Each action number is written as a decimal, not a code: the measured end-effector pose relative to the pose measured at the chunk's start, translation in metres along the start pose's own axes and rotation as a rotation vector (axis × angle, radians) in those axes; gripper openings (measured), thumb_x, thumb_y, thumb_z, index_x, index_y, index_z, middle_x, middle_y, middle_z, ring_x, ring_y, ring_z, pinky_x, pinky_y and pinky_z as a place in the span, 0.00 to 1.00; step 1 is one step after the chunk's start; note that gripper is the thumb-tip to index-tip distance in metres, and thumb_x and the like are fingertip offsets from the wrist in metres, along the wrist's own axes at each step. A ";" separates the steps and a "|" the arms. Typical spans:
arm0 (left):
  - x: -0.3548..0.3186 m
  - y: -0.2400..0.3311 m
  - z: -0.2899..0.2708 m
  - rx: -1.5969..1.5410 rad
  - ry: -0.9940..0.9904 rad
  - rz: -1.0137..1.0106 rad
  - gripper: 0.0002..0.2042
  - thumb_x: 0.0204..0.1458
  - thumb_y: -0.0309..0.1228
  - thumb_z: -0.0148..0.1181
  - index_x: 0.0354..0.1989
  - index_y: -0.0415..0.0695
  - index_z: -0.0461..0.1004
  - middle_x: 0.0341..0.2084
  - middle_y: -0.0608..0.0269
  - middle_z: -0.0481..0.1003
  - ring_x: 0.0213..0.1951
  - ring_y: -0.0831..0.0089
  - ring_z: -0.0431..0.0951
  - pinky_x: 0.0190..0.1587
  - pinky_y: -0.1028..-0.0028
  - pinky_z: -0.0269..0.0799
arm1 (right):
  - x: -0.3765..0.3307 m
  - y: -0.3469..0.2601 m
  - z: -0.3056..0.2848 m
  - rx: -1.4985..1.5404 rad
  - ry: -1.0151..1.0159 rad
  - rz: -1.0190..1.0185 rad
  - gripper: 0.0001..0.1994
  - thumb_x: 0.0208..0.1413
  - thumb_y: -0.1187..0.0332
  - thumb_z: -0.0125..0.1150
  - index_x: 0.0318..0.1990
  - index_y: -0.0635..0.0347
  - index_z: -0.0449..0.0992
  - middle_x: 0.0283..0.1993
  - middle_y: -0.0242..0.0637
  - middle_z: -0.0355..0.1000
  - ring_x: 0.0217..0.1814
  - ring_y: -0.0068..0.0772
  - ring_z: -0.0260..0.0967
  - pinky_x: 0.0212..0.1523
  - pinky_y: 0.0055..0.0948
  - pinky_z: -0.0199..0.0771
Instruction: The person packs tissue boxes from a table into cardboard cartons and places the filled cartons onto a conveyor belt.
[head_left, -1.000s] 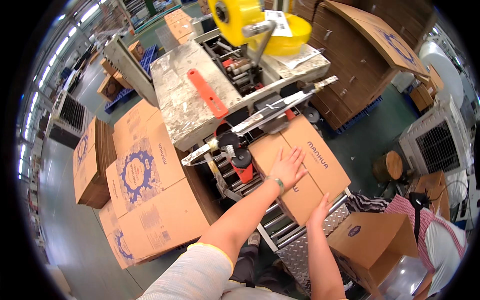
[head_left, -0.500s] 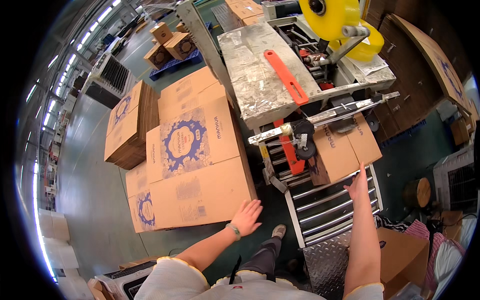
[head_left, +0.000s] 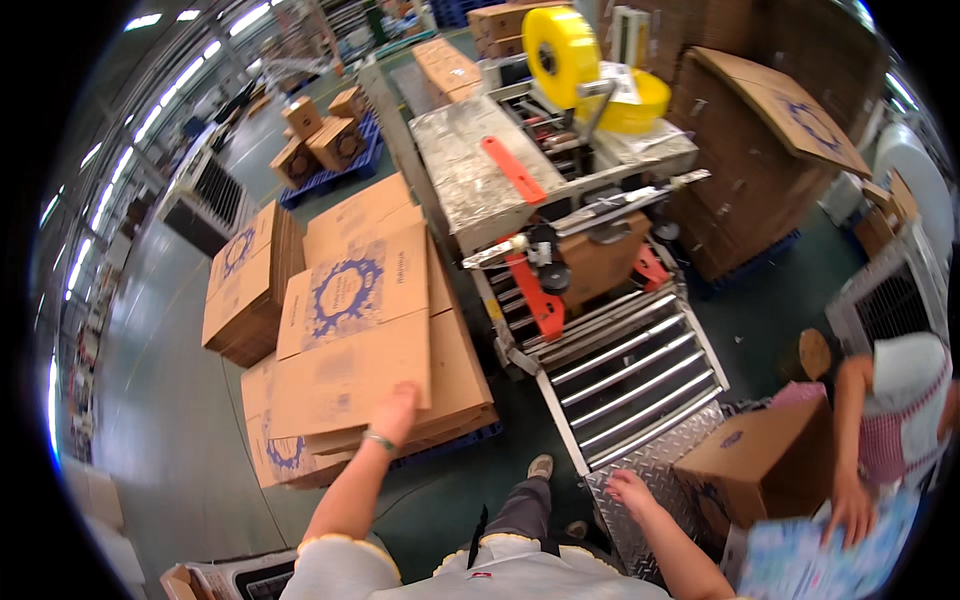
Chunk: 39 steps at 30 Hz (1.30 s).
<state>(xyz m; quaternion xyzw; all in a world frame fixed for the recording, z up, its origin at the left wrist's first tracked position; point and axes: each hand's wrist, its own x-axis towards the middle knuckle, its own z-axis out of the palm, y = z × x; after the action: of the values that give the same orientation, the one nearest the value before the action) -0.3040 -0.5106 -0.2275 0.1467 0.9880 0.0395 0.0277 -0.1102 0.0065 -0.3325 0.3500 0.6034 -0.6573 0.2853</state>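
My left hand [head_left: 397,412], a little blurred, grips the near edge of the top flattened cardboard box [head_left: 350,370], brown with a blue round print. That sheet is slightly raised and shifted over the stack of flattened cartons [head_left: 465,375] under it. My right hand [head_left: 628,490] is over the diamond-plate step [head_left: 655,455], fingers loosely curled and apart, with nothing in them. A closed carton [head_left: 603,262] sits inside the carton-taping machine [head_left: 480,150], between its orange guides. The roller conveyor [head_left: 635,375] before the machine carries nothing.
At the right, a co-worker's hand [head_left: 852,510] rests on a blue patterned package [head_left: 825,555] beside an open carton [head_left: 715,455]. Another flat-carton stack [head_left: 250,280] is at left. Large yellow tape rolls [head_left: 562,58] top the machine. A blue pallet [head_left: 335,165] with boxes stands farther back.
The carton has moved farther into the machine, away from my right hand, which has drawn back. My left hand has taken hold of the top flat carton. A co-worker has come into view.
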 end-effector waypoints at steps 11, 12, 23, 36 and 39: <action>-0.165 0.142 -0.373 0.346 1.488 0.120 0.13 0.65 0.35 0.55 0.36 0.36 0.75 0.26 0.50 0.75 0.28 0.54 0.75 0.33 0.64 0.72 | -0.157 0.110 -0.045 0.255 0.383 -0.581 0.09 0.59 0.74 0.62 0.47 0.62 0.78 0.37 0.32 0.77 0.38 0.26 0.75 0.45 0.27 0.75; -0.181 0.165 -0.391 0.214 1.472 0.243 0.16 0.65 0.39 0.53 0.34 0.36 0.74 0.24 0.52 0.72 0.27 0.57 0.72 0.31 0.66 0.69 | -0.190 0.095 -0.034 0.122 0.413 -0.572 0.13 0.58 0.74 0.63 0.50 0.64 0.76 0.41 0.34 0.77 0.43 0.28 0.75 0.48 0.29 0.75; -0.087 0.349 -0.354 -1.168 1.002 0.725 0.27 0.69 0.54 0.38 0.27 0.44 0.64 0.17 0.67 0.60 0.23 0.76 0.59 0.29 0.72 0.52 | -0.447 0.034 -0.040 -0.572 1.105 -1.167 0.20 0.38 0.64 0.79 0.40 0.59 0.79 0.28 0.33 0.74 0.31 0.37 0.72 0.58 0.47 0.68; -0.033 0.524 -0.153 -0.340 0.094 1.245 0.19 0.54 0.34 0.60 0.50 0.34 0.76 0.48 0.42 0.78 0.54 0.45 0.75 0.69 0.45 0.54 | -0.403 0.060 -0.079 -1.149 1.766 -0.428 0.28 0.57 0.66 0.54 0.68 0.44 0.67 0.58 0.32 0.71 0.65 0.35 0.62 0.68 0.67 0.47; 0.051 0.533 -0.119 -0.273 0.131 1.396 0.19 0.62 0.31 0.50 0.59 0.38 0.73 0.58 0.48 0.73 0.61 0.53 0.71 0.70 0.53 0.54 | -0.365 0.083 -0.071 -0.917 1.754 -0.569 0.41 0.54 0.71 0.56 0.76 0.34 0.52 0.77 0.37 0.55 0.81 0.40 0.47 0.75 0.61 0.37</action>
<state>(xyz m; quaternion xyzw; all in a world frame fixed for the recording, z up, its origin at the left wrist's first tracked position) -0.2069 0.0046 -0.0652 0.7375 0.6493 0.1801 -0.0454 0.1802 0.0508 -0.0906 0.4085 0.8528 0.0795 -0.3156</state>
